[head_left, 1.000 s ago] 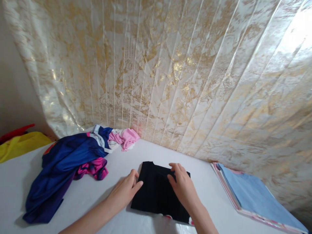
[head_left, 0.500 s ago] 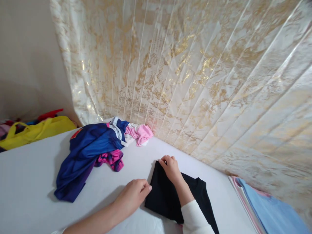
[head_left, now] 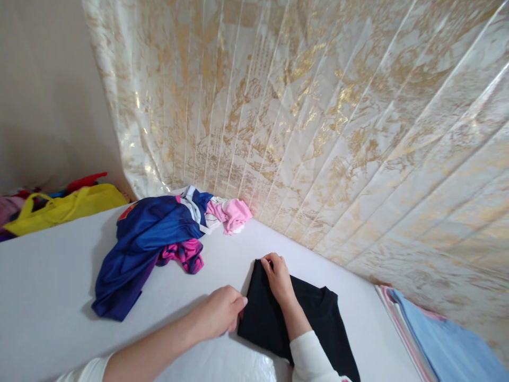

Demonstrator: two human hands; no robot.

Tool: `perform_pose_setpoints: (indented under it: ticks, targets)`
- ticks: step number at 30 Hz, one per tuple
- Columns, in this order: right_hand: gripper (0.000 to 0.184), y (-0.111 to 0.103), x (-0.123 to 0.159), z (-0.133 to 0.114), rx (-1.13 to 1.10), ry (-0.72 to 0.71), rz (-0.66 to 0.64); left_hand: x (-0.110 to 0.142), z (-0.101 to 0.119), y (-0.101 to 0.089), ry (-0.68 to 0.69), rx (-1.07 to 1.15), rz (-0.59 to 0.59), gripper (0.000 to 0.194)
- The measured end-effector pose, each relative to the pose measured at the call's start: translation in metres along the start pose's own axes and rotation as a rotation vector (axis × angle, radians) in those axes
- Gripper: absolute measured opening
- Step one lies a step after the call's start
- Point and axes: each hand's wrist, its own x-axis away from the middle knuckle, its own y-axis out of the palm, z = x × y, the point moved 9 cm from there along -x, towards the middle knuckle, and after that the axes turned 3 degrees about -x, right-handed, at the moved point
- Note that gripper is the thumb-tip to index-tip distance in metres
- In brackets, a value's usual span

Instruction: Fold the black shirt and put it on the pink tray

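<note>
A black T-shirt (head_left: 264,313) lies partly folded on the white table, its neckline towards the far right and its right part running out of view at the bottom. My left hand (head_left: 226,313) is closed at the shirt's left edge, thumb against the fabric. At the far left corner, my right hand (head_left: 276,273) pinches the cloth between thumb and fingers. My right forearm and white sleeve cross over the shirt and hide some of it.
A heap of clothes (head_left: 147,241), blue, pink and white, lies to the left. At the right sits a stack of folded clothes (head_left: 445,339) with light blue on top. A yellow bag (head_left: 75,204) stands beyond the table's left edge. A gold-patterned curtain (head_left: 278,132) hangs behind.
The view has swung left. My right hand went from above the shirt to its far left corner and closed there. The shirt now spreads wider to the right, showing its neckline.
</note>
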Motion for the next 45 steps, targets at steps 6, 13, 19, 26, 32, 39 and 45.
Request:
perform_pose_setpoints:
  ticks: [6, 13, 19, 26, 32, 39, 45]
  targets:
    - [0.028, 0.000, -0.001, 0.001, -0.005, -0.023, 0.010, 0.003, 0.006, -0.004, 0.010, -0.051, -0.007, 0.052]
    - [0.026, 0.007, -0.003, 0.004, 0.035, -0.035, -0.032, 0.005, 0.011, -0.009, -0.025, -0.149, 0.049, 0.027]
    - [0.016, 0.012, -0.007, 0.005, 0.106, -0.028, -0.043, 0.006, 0.018, -0.013, 0.004, -0.284, 0.100, 0.025]
    - [0.011, 0.013, -0.011, 0.005, 0.170, -0.029, -0.034, 0.015, 0.031, -0.026, 0.047, -0.450, 0.143, 0.033]
    - [0.012, 0.013, -0.008, 0.004, 0.186, -0.045, -0.041, 0.021, 0.060, -0.019, 0.318, -0.597, 0.329, 0.036]
    - [0.012, 0.016, -0.010, 0.005, 0.196, -0.064, -0.079, 0.017, 0.046, 0.031, 0.486, -0.682, 0.202, 0.056]
    - [0.014, 0.008, -0.016, -0.003, 0.227, -0.075, -0.098, 0.015, 0.046, 0.028, 0.443, -0.725, 0.214, 0.059]
